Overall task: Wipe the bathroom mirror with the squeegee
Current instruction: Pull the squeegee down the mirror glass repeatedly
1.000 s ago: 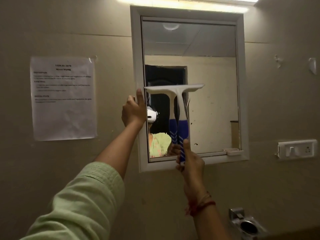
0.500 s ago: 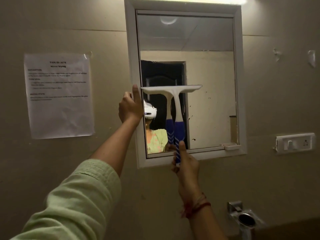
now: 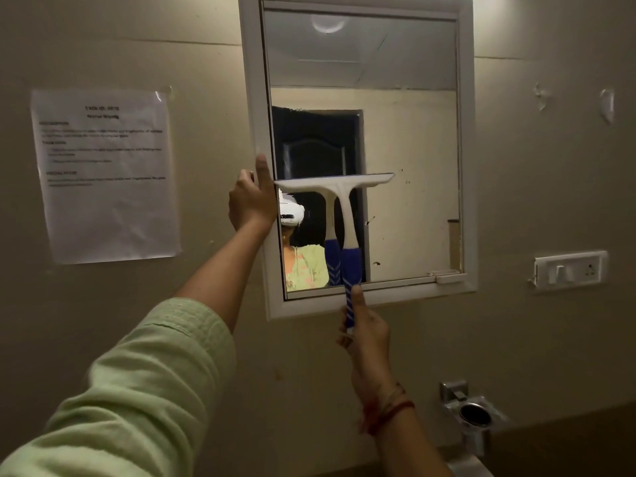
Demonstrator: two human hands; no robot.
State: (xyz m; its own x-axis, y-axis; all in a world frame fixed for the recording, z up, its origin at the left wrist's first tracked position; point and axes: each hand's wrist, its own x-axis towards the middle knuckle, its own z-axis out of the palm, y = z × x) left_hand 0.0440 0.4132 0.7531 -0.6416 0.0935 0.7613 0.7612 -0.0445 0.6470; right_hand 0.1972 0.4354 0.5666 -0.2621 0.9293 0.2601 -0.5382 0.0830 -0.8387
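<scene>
**Squeegee blade on the lower half of the mirror glass**

Nearest the camera, a pale green sleeve [image 3: 130,383] covers the left arm, which reaches up to the wall. The right hand [image 3: 366,330], a red thread bracelet [image 3: 389,413] on its wrist, is closed around the blue striped end of the white-and-blue plastic squeegee [image 3: 344,215], just below the frame. The left hand [image 3: 251,201] grips the left edge of the white-framed rectangular bathroom mirror [image 3: 406,132], thumb lying up along the frame. The squeegee's blade lies level across the left part of the glass, handle pointing down. On the beige wall, a printed paper sheet [image 3: 106,173] hangs to the left, a white switch plate [image 3: 569,270] sits to the right, and a chrome round holder [image 3: 473,413] is mounted below.
</scene>
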